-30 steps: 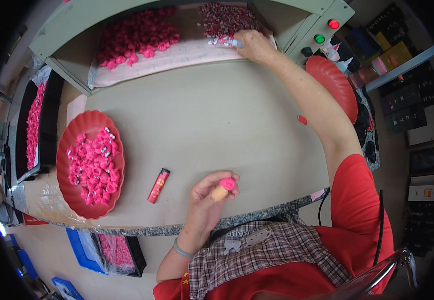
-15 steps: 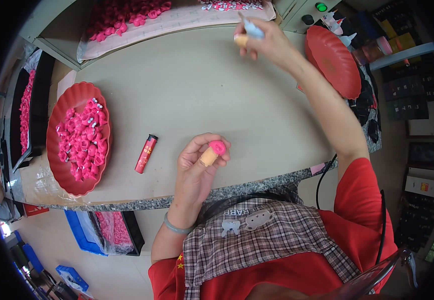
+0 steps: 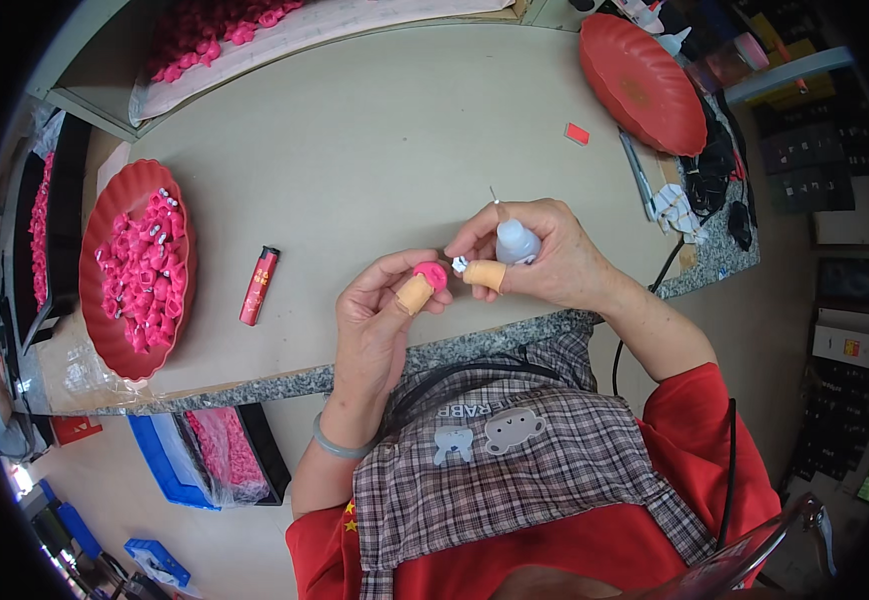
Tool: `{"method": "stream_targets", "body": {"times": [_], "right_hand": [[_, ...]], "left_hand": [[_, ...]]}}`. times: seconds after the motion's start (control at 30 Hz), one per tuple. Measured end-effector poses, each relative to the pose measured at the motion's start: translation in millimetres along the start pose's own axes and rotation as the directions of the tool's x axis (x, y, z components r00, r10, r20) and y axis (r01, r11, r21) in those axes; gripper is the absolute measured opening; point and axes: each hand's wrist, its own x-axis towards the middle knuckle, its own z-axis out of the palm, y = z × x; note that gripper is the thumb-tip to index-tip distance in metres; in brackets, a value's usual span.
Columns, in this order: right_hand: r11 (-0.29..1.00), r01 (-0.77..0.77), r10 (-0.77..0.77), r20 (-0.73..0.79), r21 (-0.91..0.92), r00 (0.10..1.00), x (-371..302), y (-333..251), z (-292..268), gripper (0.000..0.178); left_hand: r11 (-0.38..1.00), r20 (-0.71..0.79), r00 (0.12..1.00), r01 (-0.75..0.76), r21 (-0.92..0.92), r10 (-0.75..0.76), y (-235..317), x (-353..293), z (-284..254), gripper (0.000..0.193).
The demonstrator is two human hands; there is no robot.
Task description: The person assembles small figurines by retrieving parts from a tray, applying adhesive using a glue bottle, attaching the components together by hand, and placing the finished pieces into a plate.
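Between the thumb and fingers of my left hand is a small bright pink moulded piece. A tan finger cot covers that thumb. Close by on its right, my right hand pinches a tiny white part with dark marks between thumb and forefinger; a small gap separates it from the pink piece. The same hand also keeps a pale squeeze bottle in its grip, its thin needle tip pointing up and away from me. The right thumb wears a tan cot too.
A scalloped red tray of pink pieces, several with white eyes, stands at left. Beside it lies a red lighter. Another red tray, a small red block, a pen and crumpled tissue are at right.
My right hand has come back from the far shelf toward my left hand, carrying the bottle and the tiny white part. My left hand still holds the pink piece.
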Motion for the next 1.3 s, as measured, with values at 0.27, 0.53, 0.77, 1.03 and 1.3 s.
{"method": "stream_targets", "body": {"times": [0.27, 0.53, 0.77, 1.03, 1.3], "right_hand": [[0.85, 0.317, -0.335, 0.033, -0.421, 0.942, -4.3, 12.1, -0.3, 0.02], [0.674, 0.452, -0.471, 0.131, -0.585, 0.872, -5.3, 10.8, 0.8, 0.026], [0.612, 0.521, -0.534, 0.175, -0.595, 0.827, -3.0, 12.0, -0.3, 0.027], [0.616, 0.527, -0.514, 0.208, -0.586, 0.832, -2.1, 20.5, -2.3, 0.026], [0.725, 0.487, -0.451, 0.198, -0.487, 0.87, -0.3, 25.4, -0.7, 0.024]], "left_hand": [[1.0, -0.004, 1.0, 0.008, 0.029, -0.008, -3.9, -2.5, 2.1, 0.025], [0.996, 0.008, 1.0, 0.018, 0.092, -0.019, -2.5, -3.3, 4.6, 0.024], [0.994, -0.002, 1.0, 0.018, 0.112, -0.018, -3.2, -2.7, 5.8, 0.023], [0.982, 0.002, 0.997, 0.081, 0.173, -0.083, -1.6, -1.4, 2.6, 0.022], [0.99, 0.042, 0.996, 0.073, 0.124, -0.079, -0.5, -0.7, -0.3, 0.02]]}}
